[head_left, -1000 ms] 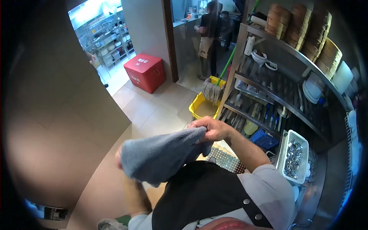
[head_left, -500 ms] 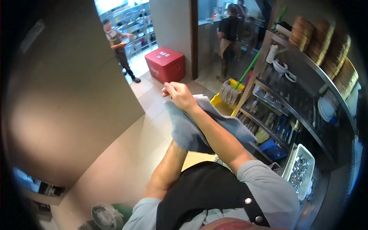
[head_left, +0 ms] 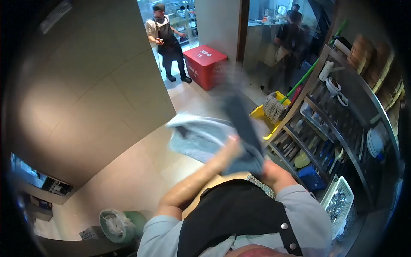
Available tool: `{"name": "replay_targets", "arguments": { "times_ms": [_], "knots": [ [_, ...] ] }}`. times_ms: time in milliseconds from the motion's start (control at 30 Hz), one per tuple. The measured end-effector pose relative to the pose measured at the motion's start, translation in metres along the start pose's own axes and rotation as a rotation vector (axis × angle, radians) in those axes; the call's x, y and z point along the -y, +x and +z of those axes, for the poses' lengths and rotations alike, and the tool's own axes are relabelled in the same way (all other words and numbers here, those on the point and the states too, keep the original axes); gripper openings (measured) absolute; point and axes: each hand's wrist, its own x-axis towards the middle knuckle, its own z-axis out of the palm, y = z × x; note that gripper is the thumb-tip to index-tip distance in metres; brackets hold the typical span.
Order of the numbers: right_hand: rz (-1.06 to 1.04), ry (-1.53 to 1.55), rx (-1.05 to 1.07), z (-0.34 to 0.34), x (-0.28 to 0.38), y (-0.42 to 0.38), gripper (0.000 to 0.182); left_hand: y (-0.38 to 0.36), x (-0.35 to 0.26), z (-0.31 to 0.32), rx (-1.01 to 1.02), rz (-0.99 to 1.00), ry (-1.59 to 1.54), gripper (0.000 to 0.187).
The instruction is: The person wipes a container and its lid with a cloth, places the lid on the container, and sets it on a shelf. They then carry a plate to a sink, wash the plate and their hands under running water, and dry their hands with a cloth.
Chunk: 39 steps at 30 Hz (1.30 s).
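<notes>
A grey-blue towel (head_left: 199,135) is spread in front of my chest, its darker part smeared by motion. My left hand (head_left: 231,147) is blurred and lies against the towel, closed on it as far as the smear shows. The cloth wraps over my right forearm (head_left: 278,173). My right hand is hidden behind the towel and the blur, so its fingers do not show. Below both arms is the black apron (head_left: 235,210) over my grey sleeves.
A person (head_left: 167,43) stands in the doorway beside a red box (head_left: 205,64). At right are a metal rack (head_left: 338,124), a yellow mop bucket (head_left: 267,124) and a white basket of shiny metal pieces (head_left: 338,205). A green bin (head_left: 115,227) stands at lower left.
My right hand, bare and in plain view before, is now hidden by the towel. My left hand has come out from under the cloth. The view has swung left, and the doorway person has come nearer.
</notes>
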Motion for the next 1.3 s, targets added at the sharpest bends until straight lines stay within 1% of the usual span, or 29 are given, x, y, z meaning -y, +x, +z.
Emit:
{"name": "replay_targets", "arguments": {
  "times_ms": [33, 67, 100, 167, 200, 300, 367, 400, 433, 467, 500, 533, 567, 600, 633, 667, 700, 733, 800, 833, 867, 933, 1000, 1067, 1100, 1167, 1233, 1267, 1300],
  "knots": [
    [-0.023, 0.065, 0.027, -0.002, 0.013, 0.004, 0.031, 0.013, -0.037, 0.027, 0.296, 0.109, 0.432, 0.041],
    [-0.050, 0.144, 0.049, -0.004, 0.026, 0.004, 0.030, 0.019, -0.070, 0.044, 0.595, 0.213, 0.866, 0.059],
    [-0.083, 0.218, 0.072, -0.015, 0.043, -0.002, 0.029, 0.019, -0.060, 0.037, 0.591, 0.216, 0.870, 0.059],
    [-0.165, 0.385, 0.117, -0.028, 0.083, -0.025, 0.028, 0.007, -0.018, 0.015, 0.503, -0.089, 0.674, 0.065],
    [-0.176, 0.449, 0.128, -0.038, 0.091, -0.040, 0.028, -0.004, -0.008, 0.010, 0.500, -0.097, 0.665, 0.065],
    [-0.200, 0.577, 0.130, -0.075, 0.102, -0.096, 0.027, -0.039, 0.015, -0.005, 0.190, 0.063, 0.554, 0.056],
    [-0.194, 0.626, 0.082, -0.098, 0.103, -0.125, 0.026, -0.055, 0.022, -0.014, -0.009, 0.178, 0.478, 0.051],
    [-0.184, 0.653, 0.044, -0.108, 0.104, -0.136, 0.026, -0.059, 0.019, -0.018, -0.011, 0.177, 0.475, 0.051],
    [-0.184, 0.652, 0.050, -0.114, 0.110, -0.143, 0.026, -0.066, 0.013, -0.020, -0.090, 0.150, 0.447, 0.049],
    [-0.033, 0.915, 0.018, -0.121, 0.115, -0.146, 0.026, -0.068, 0.008, -0.024, -0.169, 0.126, 0.422, 0.048],
    [0.123, 1.173, -0.019, -0.131, 0.124, -0.150, 0.026, -0.068, 0.011, -0.027, -0.305, 0.309, 0.455, 0.047],
    [0.118, 1.170, -0.018, -0.165, 0.155, -0.146, 0.026, -0.070, 0.004, -0.035, -0.329, 0.329, 0.435, 0.044],
    [0.113, 0.522, 0.181, -0.217, 0.200, -0.137, 0.028, -0.073, 0.009, -0.037, -0.353, 0.303, 0.397, 0.042],
    [0.100, -0.133, 0.352, -0.243, 0.224, -0.131, 0.035, -0.075, 0.013, -0.039, -0.377, 0.277, 0.360, 0.040],
    [0.221, 0.078, 0.109, -0.204, 0.162, -0.147, 0.033, -0.076, 0.005, -0.040, -0.381, 0.278, 0.367, 0.040],
    [0.337, 0.289, -0.135, -0.166, 0.099, -0.161, 0.032, -0.076, -0.009, -0.040, -0.463, 0.251, 0.304, 0.037],
    [0.401, -0.050, -0.041, -0.219, 0.163, -0.146, 0.030, -0.075, -0.018, -0.040, -0.545, 0.223, 0.238, 0.034],
    [0.293, 0.144, -0.235, -0.214, 0.128, -0.140, 0.032, -0.071, -0.022, -0.042, -0.654, 0.261, 0.232, 0.027],
    [0.016, 0.734, -0.516, -0.262, 0.192, -0.125, 0.033, -0.046, -0.042, -0.053, -0.982, 0.650, 0.352, 0.030],
    [-0.114, 0.848, -0.614, -0.263, 0.210, -0.119, 0.032, -0.028, -0.062, -0.058, -1.012, 0.859, 0.306, 0.034],
    [-0.183, 0.862, -0.674, -0.253, 0.218, -0.111, 0.032, -0.013, -0.089, -0.063, -1.031, 1.067, 0.256, 0.038],
    [-0.208, 0.731, -0.739, -0.208, 0.222, -0.093, 0.032, -0.006, -0.153, -0.073, -1.009, 1.282, 0.454, 0.046],
    [-0.168, 0.533, -0.696, -0.153, 0.219, -0.072, 0.031, -0.002, -0.201, -0.082, -1.008, 1.442, 0.330, 0.052],
    [-0.157, 0.470, -0.598, -0.115, 0.214, -0.062, 0.031, -0.005, -0.228, -0.095, -0.820, 1.430, -0.119, 0.066],
    [-0.161, 0.485, -0.558, -0.108, 0.216, -0.061, 0.031, -0.007, -0.233, -0.092, -0.809, 1.429, -0.123, 0.066],
    [-0.187, 0.609, -0.512, -0.104, 0.214, -0.062, 0.031, -0.013, -0.236, -0.085, -0.209, 1.261, -0.973, 0.072],
    [-0.213, 0.915, -0.487, -0.110, 0.215, -0.067, 0.031, 0.003, -0.213, -0.060, 0.151, 1.051, -1.208, 0.080],
    [-0.230, 1.119, -0.464, -0.116, 0.214, -0.069, 0.030, 0.008, -0.194, -0.043, 0.165, 0.800, -1.267, 0.083],
    [-0.254, 1.314, -0.428, -0.124, 0.211, -0.073, 0.030, 0.008, -0.178, -0.029, 0.086, 0.607, -1.155, 0.084]
  ]
}}
